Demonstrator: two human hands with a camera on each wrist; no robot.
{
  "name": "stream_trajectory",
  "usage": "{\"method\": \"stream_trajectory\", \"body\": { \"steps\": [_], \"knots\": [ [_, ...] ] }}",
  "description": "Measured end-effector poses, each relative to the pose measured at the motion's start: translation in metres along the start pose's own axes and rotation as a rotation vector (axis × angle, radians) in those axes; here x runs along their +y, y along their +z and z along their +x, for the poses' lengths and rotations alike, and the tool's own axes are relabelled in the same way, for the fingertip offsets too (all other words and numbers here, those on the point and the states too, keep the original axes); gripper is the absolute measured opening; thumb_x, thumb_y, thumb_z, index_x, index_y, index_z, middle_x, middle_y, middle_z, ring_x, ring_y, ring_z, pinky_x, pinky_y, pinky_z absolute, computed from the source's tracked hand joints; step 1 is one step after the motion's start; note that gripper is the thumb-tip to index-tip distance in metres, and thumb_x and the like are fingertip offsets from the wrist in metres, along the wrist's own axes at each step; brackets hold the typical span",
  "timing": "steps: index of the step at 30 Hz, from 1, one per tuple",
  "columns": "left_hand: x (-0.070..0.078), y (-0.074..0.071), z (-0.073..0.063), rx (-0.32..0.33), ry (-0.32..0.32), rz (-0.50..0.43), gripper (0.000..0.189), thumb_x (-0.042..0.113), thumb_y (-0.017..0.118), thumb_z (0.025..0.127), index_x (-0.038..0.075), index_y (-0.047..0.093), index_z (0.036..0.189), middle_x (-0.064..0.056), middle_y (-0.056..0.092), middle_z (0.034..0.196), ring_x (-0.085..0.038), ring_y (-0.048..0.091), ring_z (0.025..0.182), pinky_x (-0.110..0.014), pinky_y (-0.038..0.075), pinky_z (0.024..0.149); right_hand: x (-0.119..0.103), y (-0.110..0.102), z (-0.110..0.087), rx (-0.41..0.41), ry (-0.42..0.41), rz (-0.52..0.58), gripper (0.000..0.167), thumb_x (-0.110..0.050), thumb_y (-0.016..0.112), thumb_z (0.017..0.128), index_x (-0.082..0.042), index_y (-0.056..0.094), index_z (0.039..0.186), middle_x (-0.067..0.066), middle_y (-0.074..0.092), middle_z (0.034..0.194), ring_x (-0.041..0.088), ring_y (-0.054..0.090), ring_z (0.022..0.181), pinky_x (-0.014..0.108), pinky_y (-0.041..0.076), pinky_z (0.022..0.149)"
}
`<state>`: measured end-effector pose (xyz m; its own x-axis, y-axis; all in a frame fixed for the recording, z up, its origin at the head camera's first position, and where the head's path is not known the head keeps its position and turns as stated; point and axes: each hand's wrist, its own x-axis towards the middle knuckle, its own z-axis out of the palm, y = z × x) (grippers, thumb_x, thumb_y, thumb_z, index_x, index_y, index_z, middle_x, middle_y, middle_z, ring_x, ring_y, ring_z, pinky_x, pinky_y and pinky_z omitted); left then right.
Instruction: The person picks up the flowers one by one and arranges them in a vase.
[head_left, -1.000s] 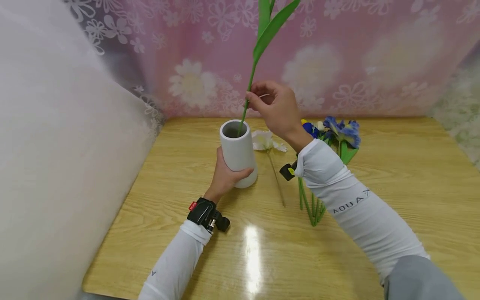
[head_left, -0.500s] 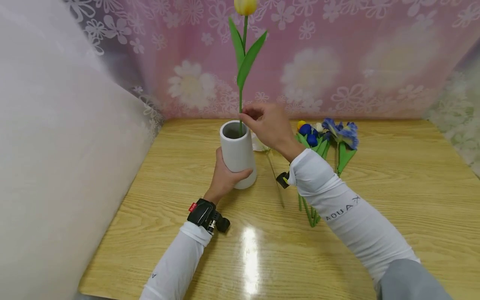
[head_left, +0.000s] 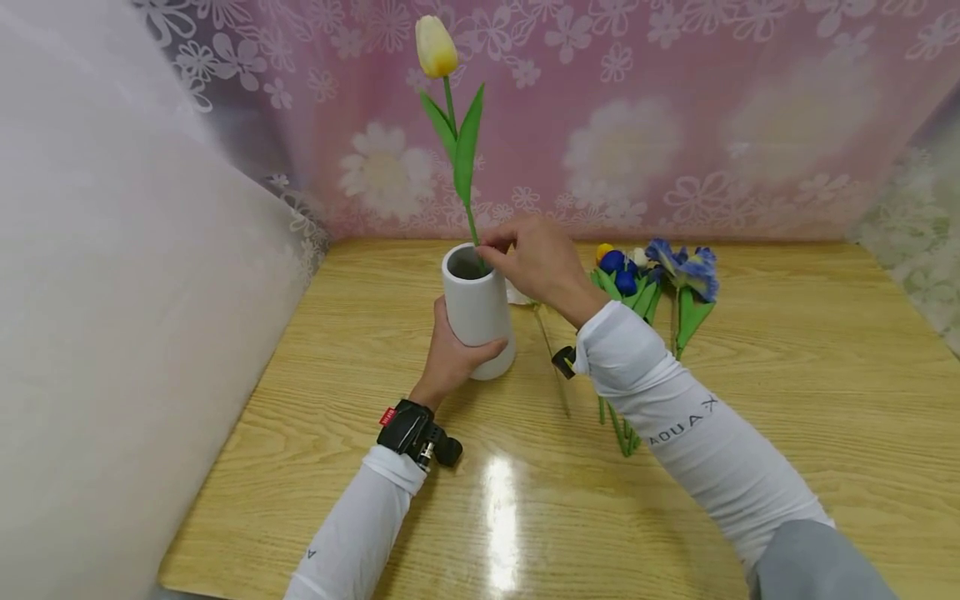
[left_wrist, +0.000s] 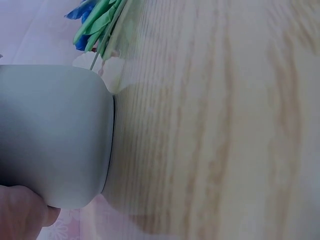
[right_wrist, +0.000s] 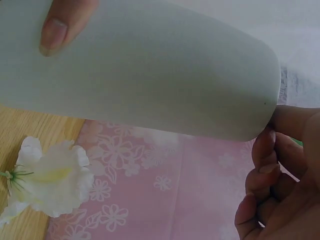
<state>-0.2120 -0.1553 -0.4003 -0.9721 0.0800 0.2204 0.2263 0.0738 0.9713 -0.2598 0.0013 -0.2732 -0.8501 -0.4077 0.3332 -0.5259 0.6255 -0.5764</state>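
Observation:
My left hand (head_left: 452,354) grips the lower part of a white vase (head_left: 476,312), thumb across its front, and the vase stands on the wooden table. At the vase's mouth, my right hand (head_left: 536,258) pinches the green stem of a tulip (head_left: 437,48) between thumb and forefinger. The tulip is pale yellow with two long leaves and leans left above the vase; its lower stem is hidden inside. In the right wrist view, the fingers (right_wrist: 265,165) are right at the rim. A white flower (right_wrist: 55,177) lies on the table beside the vase, partly behind my right hand in the head view.
To the right of the vase lies a bunch of blue, yellow and white flowers (head_left: 626,279) with green stems, partly under my right forearm. A blue iris-like flower (head_left: 690,271) lies with them. A pink floral curtain (head_left: 637,158) hangs behind the table (head_left: 810,400).
My right hand has come down to the rim, lowering the tulip's stem into the vase. The bloom has come into view and tipped left. My left hand stays on the vase.

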Motion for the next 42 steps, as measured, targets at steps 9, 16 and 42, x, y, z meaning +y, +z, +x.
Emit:
{"method": "stream_trajectory", "body": {
  "steps": [9, 16, 42],
  "knots": [
    [-0.001, 0.000, 0.000, 0.007, -0.011, -0.003, 0.088, 0.004, 0.078, 0.075, 0.007, 0.019, 0.140, -0.012, 0.043, 0.128, -0.027, 0.047, 0.112, -0.044, 0.040, 0.094, 0.001, -0.001, -0.001, -0.024, 0.042, 0.066, 0.018, -0.027, 0.070, 0.089, -0.013, 0.077, 0.097, 0.000, 0.068, 0.089, 0.016, 0.055, 0.081, 0.033, 0.045, 0.067],
    [0.000, 0.000, 0.000, 0.007, -0.010, 0.010, 0.088, 0.004, 0.079, 0.075, 0.007, 0.019, 0.140, -0.013, 0.042, 0.129, -0.027, 0.047, 0.113, -0.044, 0.039, 0.094, 0.003, -0.001, -0.003, -0.024, 0.052, 0.133, 0.014, -0.024, 0.070, 0.089, -0.012, 0.076, 0.093, 0.000, 0.068, 0.085, 0.016, 0.057, 0.076, 0.033, 0.046, 0.066],
    [0.000, 0.003, -0.002, 0.019, -0.002, 0.013, 0.090, 0.002, 0.079, 0.075, 0.006, 0.018, 0.141, -0.016, 0.042, 0.129, -0.028, 0.047, 0.113, -0.044, 0.039, 0.095, 0.050, -0.007, -0.028, 0.127, 0.123, 0.271, 0.033, -0.039, 0.060, 0.094, -0.012, 0.070, 0.110, 0.002, 0.067, 0.095, 0.017, 0.059, 0.080, 0.035, 0.048, 0.069]
  ]
}}
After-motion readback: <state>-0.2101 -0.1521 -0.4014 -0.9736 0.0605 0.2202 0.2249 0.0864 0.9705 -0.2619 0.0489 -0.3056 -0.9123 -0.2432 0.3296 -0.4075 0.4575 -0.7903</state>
